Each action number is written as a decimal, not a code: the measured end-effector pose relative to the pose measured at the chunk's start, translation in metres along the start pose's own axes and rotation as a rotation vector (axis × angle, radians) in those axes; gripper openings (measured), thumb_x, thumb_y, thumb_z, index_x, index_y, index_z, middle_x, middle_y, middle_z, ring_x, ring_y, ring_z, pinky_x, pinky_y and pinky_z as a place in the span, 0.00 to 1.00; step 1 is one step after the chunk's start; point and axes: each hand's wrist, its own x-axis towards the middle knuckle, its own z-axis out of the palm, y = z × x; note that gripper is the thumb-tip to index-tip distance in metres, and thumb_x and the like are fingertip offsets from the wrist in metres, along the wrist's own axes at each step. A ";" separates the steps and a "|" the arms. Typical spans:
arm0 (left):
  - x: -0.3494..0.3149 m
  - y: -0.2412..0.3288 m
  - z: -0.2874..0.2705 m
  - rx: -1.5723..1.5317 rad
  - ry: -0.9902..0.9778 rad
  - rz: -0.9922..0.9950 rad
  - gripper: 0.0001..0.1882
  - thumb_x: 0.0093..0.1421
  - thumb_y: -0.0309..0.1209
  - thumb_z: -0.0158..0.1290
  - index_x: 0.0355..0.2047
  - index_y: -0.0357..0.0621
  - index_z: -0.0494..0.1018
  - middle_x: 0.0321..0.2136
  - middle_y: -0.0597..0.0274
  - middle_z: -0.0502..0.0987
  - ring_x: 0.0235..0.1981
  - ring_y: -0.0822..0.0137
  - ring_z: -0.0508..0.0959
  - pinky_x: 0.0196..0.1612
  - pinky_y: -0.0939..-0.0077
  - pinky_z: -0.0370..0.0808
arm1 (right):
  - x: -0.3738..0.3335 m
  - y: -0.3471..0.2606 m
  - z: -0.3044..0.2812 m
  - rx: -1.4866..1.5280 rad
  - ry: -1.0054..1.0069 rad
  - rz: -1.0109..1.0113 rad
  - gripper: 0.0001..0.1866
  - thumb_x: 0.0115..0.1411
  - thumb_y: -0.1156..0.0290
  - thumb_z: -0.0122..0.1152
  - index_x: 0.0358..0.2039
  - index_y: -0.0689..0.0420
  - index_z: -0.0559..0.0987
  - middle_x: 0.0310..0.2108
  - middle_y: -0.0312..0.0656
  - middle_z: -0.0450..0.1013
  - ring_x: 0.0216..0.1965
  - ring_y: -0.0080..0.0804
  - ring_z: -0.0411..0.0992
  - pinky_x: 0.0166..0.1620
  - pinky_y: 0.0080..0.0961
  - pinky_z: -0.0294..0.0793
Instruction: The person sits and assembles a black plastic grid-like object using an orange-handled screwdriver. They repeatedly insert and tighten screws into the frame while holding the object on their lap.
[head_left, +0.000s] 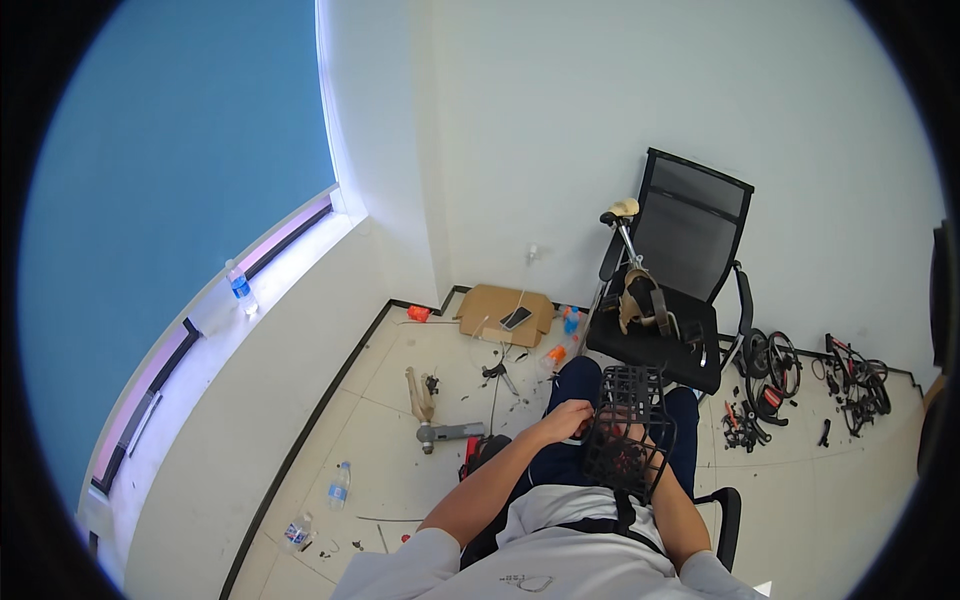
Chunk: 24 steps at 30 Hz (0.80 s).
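Note:
A black open-grid plastic basket [622, 398] rests over my lap, with its lattice toward me. My left hand [568, 421] is closed at the basket's left edge, and what lies in its fingers is too small to make out. Through the grid shows my right hand [634, 432], its fingers curled against the basket and partly hidden by the bars. Something red and dark sits behind the lower bars, too covered to name.
Ahead stands a black mesh chair [690, 240] bearing a bicycle saddle on a post. To its right lie small wheels [783, 364] and bike parts. On the left floor are a hammer-shaped grey tool [450, 432], a bottle [340, 486] and flattened cardboard [490, 318] with a phone [516, 319].

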 end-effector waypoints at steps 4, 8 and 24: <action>-0.002 -0.004 0.003 0.070 0.052 0.036 0.12 0.65 0.30 0.44 0.31 0.34 0.72 0.21 0.60 0.73 0.23 0.68 0.74 0.27 0.73 0.70 | -0.007 -0.002 0.006 -0.261 -0.025 -0.095 0.10 0.63 0.67 0.57 0.43 0.57 0.78 0.37 0.35 0.74 0.37 0.22 0.73 0.35 0.18 0.73; 0.000 0.001 0.004 0.217 0.089 0.112 0.11 0.65 0.30 0.45 0.33 0.34 0.71 0.26 0.55 0.76 0.29 0.61 0.77 0.33 0.68 0.72 | -0.005 -0.002 0.007 -0.318 0.034 -0.128 0.09 0.63 0.68 0.56 0.40 0.57 0.77 0.33 0.33 0.72 0.34 0.21 0.71 0.32 0.17 0.71; -0.010 0.006 0.004 0.225 0.067 0.274 0.03 0.63 0.23 0.51 0.34 0.39 0.68 0.25 0.67 0.70 0.27 0.75 0.69 0.30 0.77 0.67 | -0.022 -0.023 0.010 -0.140 -0.160 -0.092 0.08 0.63 0.69 0.56 0.40 0.57 0.78 0.33 0.34 0.75 0.33 0.21 0.73 0.34 0.17 0.73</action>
